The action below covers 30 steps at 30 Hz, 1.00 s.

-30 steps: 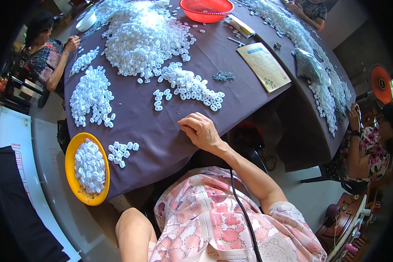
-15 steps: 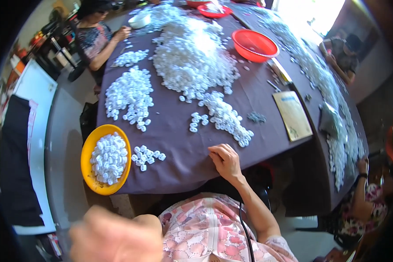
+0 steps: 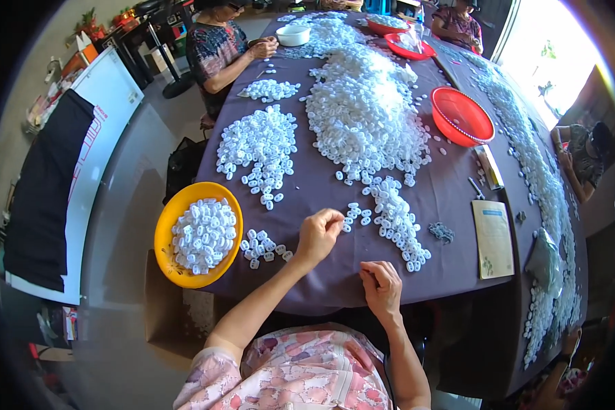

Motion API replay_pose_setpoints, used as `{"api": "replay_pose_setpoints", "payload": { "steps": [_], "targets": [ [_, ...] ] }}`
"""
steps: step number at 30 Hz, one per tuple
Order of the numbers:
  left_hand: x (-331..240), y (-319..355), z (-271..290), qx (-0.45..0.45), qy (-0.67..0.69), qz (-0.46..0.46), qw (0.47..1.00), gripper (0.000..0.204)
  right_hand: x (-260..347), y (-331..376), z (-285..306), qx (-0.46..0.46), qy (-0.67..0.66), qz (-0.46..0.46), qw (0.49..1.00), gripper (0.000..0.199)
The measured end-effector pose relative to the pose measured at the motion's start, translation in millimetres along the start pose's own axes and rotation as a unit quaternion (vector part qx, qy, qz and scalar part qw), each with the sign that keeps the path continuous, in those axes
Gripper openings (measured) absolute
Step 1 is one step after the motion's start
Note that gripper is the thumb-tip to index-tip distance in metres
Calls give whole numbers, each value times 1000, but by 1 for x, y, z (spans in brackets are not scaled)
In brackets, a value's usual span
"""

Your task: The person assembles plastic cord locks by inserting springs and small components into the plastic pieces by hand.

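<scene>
The person's left hand (image 3: pixel 323 236) is above the table (image 3: pixel 335 280), just beside a small group (image 3: pixel 366 220) of white oval pieces. Its thumb and fingers are drawn together, tips toward this group; whether a piece is pinched between them, one cannot tell. The right hand (image 3: pixel 383 283) is near the table's front edge, with the fingers curled inward and the thumb close against them. What it may hold, if anything, is hidden.

The pieces are in several places. The small group is between the left hand and a longer strip (image 3: pixel 396 222) of pieces, which goes back toward the large heap (image 3: pixel 369 102). Another pile (image 3: pixel 260 150) is to the left of the heap. At the front left, a yellow plate (image 3: pixel 165 253) bears many pieces, and some loose pieces (image 3: pixel 262 236) are beside it. A grey tangle (image 3: pixel 441 232) is to the right of the strip, and farther right there is an envelope (image 3: pixel 493 239).

The step in hand seems to be the fine handling of single pieces, by the left hand at the small group. As a judgement, a move here calls for a narrow fingertip pinch on one piece, without pushing the neighbours, and for the right hand to be kept close.
</scene>
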State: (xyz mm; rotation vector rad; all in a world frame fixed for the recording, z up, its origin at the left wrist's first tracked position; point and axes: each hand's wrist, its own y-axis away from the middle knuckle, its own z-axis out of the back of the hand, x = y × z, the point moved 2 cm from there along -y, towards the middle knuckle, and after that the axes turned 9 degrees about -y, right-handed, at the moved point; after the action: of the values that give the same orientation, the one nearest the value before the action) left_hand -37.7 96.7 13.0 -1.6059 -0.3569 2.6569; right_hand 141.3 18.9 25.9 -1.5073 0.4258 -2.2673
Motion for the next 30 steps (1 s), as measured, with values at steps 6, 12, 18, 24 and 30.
{"api": "replay_pose_setpoints", "payload": {
  "steps": [6,12,18,24,30],
  "targets": [
    [13,-77,-17,-75,-143,-99,982,6,2,0,5,-9,2,-17,1000,14],
    [21,-100,-39,-77,-309,-57,946,16,-2,-1,4,-14,-13,1,1000,17],
    [18,-95,-36,-68,-290,-32,954,17,-4,-1,19,7,-92,-29,995,15],
    [23,-75,-17,-63,16,26,998,14,-31,-16,96,-125,19,-53,991,11],
    [-40,21,-18,65,222,71,970,3,-79,-16,156,-141,185,-54,971,6]
  ]
}}
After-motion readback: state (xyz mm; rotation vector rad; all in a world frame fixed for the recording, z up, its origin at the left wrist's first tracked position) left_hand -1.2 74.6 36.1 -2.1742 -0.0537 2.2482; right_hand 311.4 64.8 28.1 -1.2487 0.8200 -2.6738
